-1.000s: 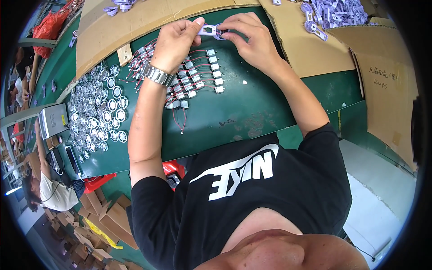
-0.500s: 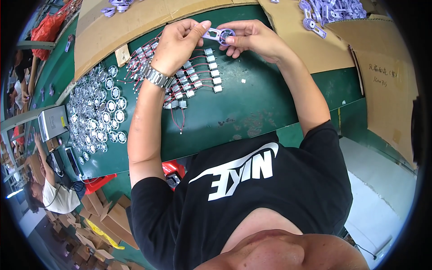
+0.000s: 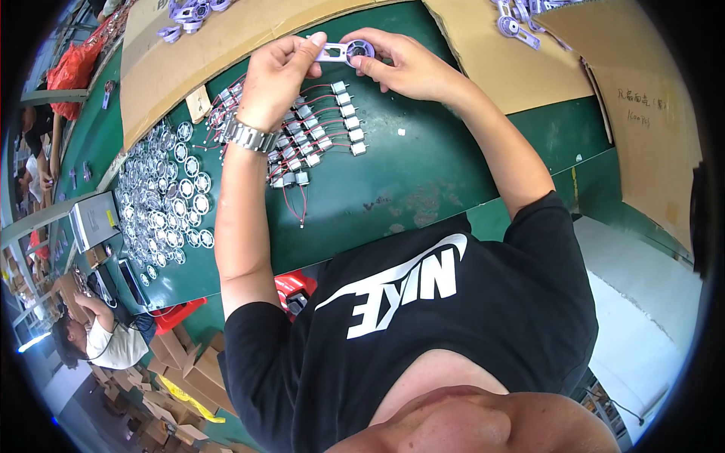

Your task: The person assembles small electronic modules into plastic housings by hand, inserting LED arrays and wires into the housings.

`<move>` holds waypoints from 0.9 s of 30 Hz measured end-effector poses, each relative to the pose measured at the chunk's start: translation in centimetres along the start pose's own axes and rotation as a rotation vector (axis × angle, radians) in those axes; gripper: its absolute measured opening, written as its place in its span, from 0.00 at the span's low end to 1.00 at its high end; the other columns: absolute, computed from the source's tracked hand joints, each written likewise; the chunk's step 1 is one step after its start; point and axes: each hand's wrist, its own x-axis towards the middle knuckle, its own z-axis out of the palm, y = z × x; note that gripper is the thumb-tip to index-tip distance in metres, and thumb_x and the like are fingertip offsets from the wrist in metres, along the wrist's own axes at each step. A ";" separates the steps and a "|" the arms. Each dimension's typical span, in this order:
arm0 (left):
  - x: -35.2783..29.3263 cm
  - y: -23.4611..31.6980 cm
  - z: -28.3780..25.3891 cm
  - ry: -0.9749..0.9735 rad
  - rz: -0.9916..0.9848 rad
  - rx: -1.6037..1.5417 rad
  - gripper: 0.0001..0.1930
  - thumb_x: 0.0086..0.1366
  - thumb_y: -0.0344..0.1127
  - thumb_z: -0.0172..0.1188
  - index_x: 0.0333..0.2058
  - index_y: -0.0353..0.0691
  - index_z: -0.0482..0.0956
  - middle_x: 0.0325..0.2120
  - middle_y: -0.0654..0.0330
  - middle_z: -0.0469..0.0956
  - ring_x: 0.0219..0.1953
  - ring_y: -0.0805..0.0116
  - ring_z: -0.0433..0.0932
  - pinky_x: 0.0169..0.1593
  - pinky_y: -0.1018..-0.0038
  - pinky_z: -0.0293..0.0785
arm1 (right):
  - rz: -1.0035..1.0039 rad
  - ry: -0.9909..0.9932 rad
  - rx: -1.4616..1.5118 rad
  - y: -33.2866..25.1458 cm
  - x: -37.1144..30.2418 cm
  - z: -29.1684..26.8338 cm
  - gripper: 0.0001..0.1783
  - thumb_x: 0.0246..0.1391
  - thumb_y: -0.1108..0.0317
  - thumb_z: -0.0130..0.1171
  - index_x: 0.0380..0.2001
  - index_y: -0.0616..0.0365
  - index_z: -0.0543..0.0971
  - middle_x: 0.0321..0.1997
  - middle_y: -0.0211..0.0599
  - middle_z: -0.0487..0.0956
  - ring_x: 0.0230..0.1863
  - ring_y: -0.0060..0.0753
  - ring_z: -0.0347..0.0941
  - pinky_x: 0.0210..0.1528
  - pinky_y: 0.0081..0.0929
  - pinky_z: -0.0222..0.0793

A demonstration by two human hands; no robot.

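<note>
Above the far side of the green table (image 3: 423, 170), both my hands grip a light purple plastic housing (image 3: 331, 53) with a slotted handle and a ring at one end. My left hand (image 3: 276, 79) pinches the handle end between thumb and fingers. Around the ring end close the thumb and fingers of my right hand (image 3: 404, 66). Below them, rows of small silver motors (image 3: 352, 123) with red wires lie on the table, partly hidden by my left wrist. Left of my forearm spreads a cluster of round clear and silver spoked discs (image 3: 181, 189).
Flat cardboard (image 3: 279, 21) covers the far edge, with purple housings (image 3: 198, 9) on it. More purple housings (image 3: 519, 32) lie at far right beside an open cardboard box (image 3: 649, 136). A grey-white device (image 3: 94, 220) stands at left; beyond it sits another person (image 3: 117, 343).
My hands and the housing have shifted left in the picture, and the whole view has moved slightly. The other person at left has drawn an arm lower. My grip stays on the same housing.
</note>
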 end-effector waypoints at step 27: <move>5.7 -2.1 -4.2 0.332 -0.098 0.827 0.35 0.69 0.60 0.57 0.54 0.28 0.76 0.34 0.46 0.86 0.38 0.52 0.86 0.43 0.60 0.82 | -0.001 -0.168 -0.472 1.7 -0.9 1.7 0.26 0.61 0.55 0.64 0.53 0.62 0.73 0.51 0.50 0.77 0.53 0.52 0.73 0.57 0.44 0.69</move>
